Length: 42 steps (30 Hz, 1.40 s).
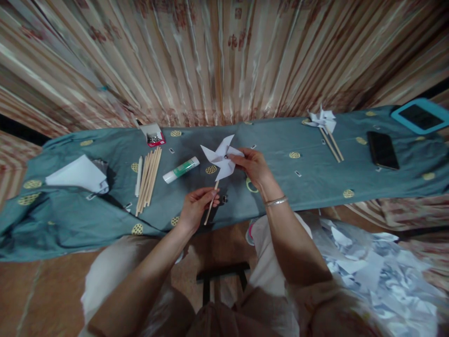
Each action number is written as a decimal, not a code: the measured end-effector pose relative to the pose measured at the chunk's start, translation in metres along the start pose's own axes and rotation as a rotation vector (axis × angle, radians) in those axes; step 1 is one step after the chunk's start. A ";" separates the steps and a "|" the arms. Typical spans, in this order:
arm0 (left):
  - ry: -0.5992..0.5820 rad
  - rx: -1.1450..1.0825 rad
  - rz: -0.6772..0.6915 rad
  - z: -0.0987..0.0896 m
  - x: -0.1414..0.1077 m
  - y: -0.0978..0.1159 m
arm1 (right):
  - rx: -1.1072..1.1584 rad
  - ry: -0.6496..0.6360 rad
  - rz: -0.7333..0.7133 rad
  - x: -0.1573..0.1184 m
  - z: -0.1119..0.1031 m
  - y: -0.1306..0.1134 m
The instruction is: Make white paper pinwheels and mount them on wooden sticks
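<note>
While the left hand (196, 207) grips a dowel (207, 217), the right hand (255, 164) pinches its pinwheel (221, 153); a glue stick (181, 170) lies beyond the left hand.

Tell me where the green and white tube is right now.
In the head view, the tube lies left of centre on the teal cloth, between the wooden sticks to its left and the held paper pinwheel to its right.

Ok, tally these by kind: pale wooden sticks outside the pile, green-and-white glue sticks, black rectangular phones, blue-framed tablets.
Pale wooden sticks outside the pile: 3
Green-and-white glue stick: 1
Black rectangular phone: 1
Blue-framed tablet: 1
Total: 6
</note>
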<state>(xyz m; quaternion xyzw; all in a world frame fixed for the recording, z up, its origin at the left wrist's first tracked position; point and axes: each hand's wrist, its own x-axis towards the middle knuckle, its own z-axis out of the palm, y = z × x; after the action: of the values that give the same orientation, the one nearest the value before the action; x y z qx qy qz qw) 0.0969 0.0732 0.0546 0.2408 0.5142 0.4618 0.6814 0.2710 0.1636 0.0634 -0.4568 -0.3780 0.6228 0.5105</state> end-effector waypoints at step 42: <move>0.058 0.148 0.212 -0.010 0.019 -0.003 | 0.191 0.061 0.171 0.004 0.006 0.012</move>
<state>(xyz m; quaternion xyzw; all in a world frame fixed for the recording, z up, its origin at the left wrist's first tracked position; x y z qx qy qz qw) 0.0894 0.0872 0.0392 0.3299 0.5381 0.4989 0.5939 0.2613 0.1650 0.0531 -0.4552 -0.2609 0.6832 0.5079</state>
